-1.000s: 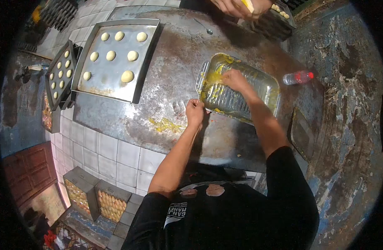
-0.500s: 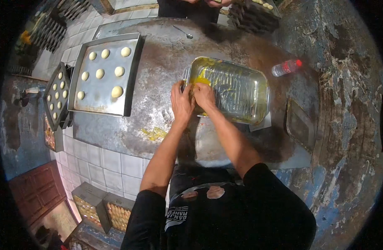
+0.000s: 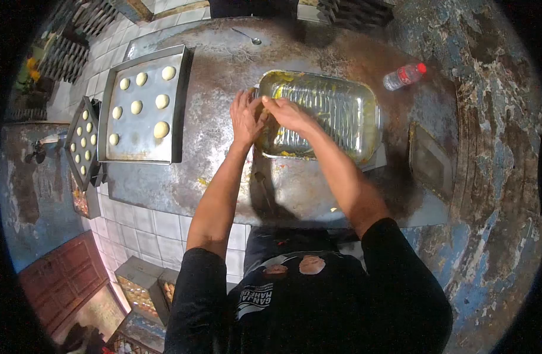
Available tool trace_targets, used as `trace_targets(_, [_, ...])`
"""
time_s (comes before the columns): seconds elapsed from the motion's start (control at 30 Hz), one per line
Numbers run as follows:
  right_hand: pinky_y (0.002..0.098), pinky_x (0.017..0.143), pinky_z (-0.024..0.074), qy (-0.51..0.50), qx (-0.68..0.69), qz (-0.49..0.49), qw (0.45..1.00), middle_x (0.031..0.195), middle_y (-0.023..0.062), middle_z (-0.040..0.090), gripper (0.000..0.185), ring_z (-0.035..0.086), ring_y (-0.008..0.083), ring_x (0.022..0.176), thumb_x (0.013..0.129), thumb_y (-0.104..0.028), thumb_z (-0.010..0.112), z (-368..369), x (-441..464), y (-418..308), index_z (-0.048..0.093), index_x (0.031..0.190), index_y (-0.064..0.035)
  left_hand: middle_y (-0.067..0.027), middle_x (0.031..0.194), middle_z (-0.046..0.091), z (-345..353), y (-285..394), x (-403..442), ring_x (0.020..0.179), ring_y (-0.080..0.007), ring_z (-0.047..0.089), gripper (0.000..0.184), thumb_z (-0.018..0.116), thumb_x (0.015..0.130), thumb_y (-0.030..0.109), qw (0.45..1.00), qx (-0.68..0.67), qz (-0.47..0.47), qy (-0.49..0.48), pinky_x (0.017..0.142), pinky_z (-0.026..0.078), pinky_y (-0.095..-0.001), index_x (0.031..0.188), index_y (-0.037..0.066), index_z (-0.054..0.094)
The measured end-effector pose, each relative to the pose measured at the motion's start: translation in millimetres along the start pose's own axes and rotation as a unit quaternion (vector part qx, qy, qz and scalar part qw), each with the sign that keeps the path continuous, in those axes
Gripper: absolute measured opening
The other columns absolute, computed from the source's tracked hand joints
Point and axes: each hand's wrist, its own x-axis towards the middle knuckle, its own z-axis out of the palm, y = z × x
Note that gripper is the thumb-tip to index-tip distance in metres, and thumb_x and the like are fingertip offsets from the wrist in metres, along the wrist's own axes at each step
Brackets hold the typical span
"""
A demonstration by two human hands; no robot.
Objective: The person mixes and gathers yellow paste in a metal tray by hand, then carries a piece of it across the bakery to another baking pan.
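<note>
Two bare hands meet at the left end of the glass dish, which sits on the worn metal table before the person. The left hand has its fingers reaching forward by that end; the right hand comes over the dish with its fingers drawn together. I cannot tell whether either is closed on anything. By my reading, the step in hand is work on the yellow smears at that end, and a next move calls for steady fingers, since the glass looks slick. Only streaks and smears show inside the dish. On the left, the large tray carries eight pale rounds, well apart; the smaller tray beside it holds more. Past the dish's right end lies a red-capped bottle, its contents unclear to me.
</note>
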Motion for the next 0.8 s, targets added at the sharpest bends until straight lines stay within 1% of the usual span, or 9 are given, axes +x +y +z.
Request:
trace_targets(0.1, [0.0395, 0.092, 0.0464, -0.050, -0.011, -0.068, 0.996, 0.105, 0.0173, 0.069, 0.062, 0.064, 0.0288, 0.100, 0.105, -0.056, 0.038, 3, 10, -5, 0.072, 0.103, -0.0035, -0.0141, 0.138, 0.057, 0, -19, 1, 0.136, -0.0432, 0.042, 0.023, 0.073, 0.083, 0.028, 1.000, -0.007, 0.020, -0.014, 0.112, 0.032, -0.0535, 0.099, 0.012, 0.077])
trace_targets(0.17, [0.0381, 0.097, 0.0456, -0.050, -0.022, -0.037, 0.998, 0.116, 0.0176, 0.067, 0.061, 0.063, 0.0289, 0.108, 0.104, -0.056, 0.039, -3, -11, -36, 0.070, 0.117, -0.0053, -0.0140, 0.135, 0.060, -2, -34, 3, 0.137, -0.0429, 0.041, 0.023, 0.074, 0.083, 0.031, 0.998, -0.040, -0.038, -0.016, 0.113, 0.031, -0.0530, 0.097, 0.013, 0.079])
trace_targets(0.23, [0.0370, 0.102, 0.0445, 0.134, -0.142, -0.112, 0.974, 0.129, 0.0179, 0.062, 0.058, 0.061, 0.0299, 0.118, 0.104, -0.053, 0.042, 2, -18, -42, 0.062, 0.133, -0.0061, -0.0129, 0.133, 0.061, -17, -31, 1, 0.132, -0.0402, 0.046, 0.022, 0.073, 0.084, 0.030, 0.999, -0.023, -0.035, 0.004, 0.110, 0.035, -0.0505, 0.097, 0.014, 0.080])
trace_targets(0.27, [0.0392, 0.102, 0.0458, 0.129, -0.070, -0.132, 0.980, 0.133, 0.0209, 0.060, 0.060, 0.060, 0.0347, 0.120, 0.100, -0.047, 0.055, 0, -12, -40, 0.056, 0.138, -0.0004, -0.0119, 0.132, 0.062, -22, -34, 1, 0.130, -0.0382, 0.048, 0.021, 0.073, 0.084, 0.030, 0.997, -0.045, -0.053, -0.015, 0.109, 0.036, -0.0491, 0.097, 0.014, 0.080])
trace_targets(0.43, [0.0385, 0.096, 0.0502, 0.193, -0.043, -0.196, 0.960, 0.125, 0.0209, 0.064, 0.049, 0.065, 0.0322, 0.113, 0.099, -0.039, 0.059, 8, -53, -44, 0.061, 0.132, -0.0024, -0.0139, 0.113, 0.071, -24, -44, -9, 0.106, -0.0278, 0.066, 0.023, 0.071, 0.089, 0.021, 0.973, -0.175, -0.140, -0.043, 0.094, 0.049, -0.0383, 0.105, 0.006, 0.077])
trace_targets(0.5, [0.0388, 0.094, 0.0510, 0.119, 0.016, -0.057, 0.991, 0.124, 0.0156, 0.068, 0.048, 0.068, 0.0298, 0.108, 0.098, -0.036, 0.062, 19, -92, -36, 0.060, 0.133, -0.0039, -0.0139, 0.110, 0.072, -25, -44, -11, 0.101, -0.0256, 0.067, 0.022, 0.071, 0.090, 0.020, 0.968, -0.196, -0.154, -0.036, 0.090, 0.051, -0.0356, 0.104, 0.004, 0.077])
trace_targets(0.57, [0.0452, 0.079, 0.0564, 0.060, -0.122, -0.056, 0.989, 0.098, 0.0192, 0.070, 0.033, 0.072, 0.0309, 0.093, 0.095, -0.029, 0.063, 52, -117, 6, 0.066, 0.119, -0.0068, -0.0140, 0.107, 0.073, -29, -44, -14, 0.096, -0.0233, 0.069, 0.022, 0.071, 0.091, 0.019, 0.961, -0.216, -0.168, -0.034, 0.085, 0.052, -0.0330, 0.104, 0.002, 0.076])
trace_targets(0.63, [0.0496, 0.077, 0.0566, 0.014, -0.289, -0.041, 0.956, 0.099, 0.0206, 0.068, 0.031, 0.071, 0.0357, 0.089, 0.092, -0.025, 0.064, 104, -139, 53, 0.065, 0.114, -0.0031, -0.0137, 0.110, 0.072, -28, -43, -14, 0.098, -0.0208, 0.068, 0.024, 0.072, 0.091, 0.019, 0.936, -0.240, -0.252, -0.058, 0.085, 0.052, -0.0321, 0.104, 0.000, 0.075])
trace_targets(0.8, [0.0518, 0.077, 0.0564, 0.052, -0.346, -0.028, 0.936, 0.104, 0.0269, 0.062, 0.037, 0.068, 0.0429, 0.089, 0.084, -0.021, 0.070, 190, -159, 89, 0.055, 0.107, 0.0053, -0.0073, 0.091, 0.072, -25, -31, -17, 0.081, -0.0147, 0.064, 0.019, 0.067, 0.094, 0.015, 0.912, -0.261, -0.313, -0.039, 0.075, 0.052, -0.0309, 0.101, 0.000, 0.075])
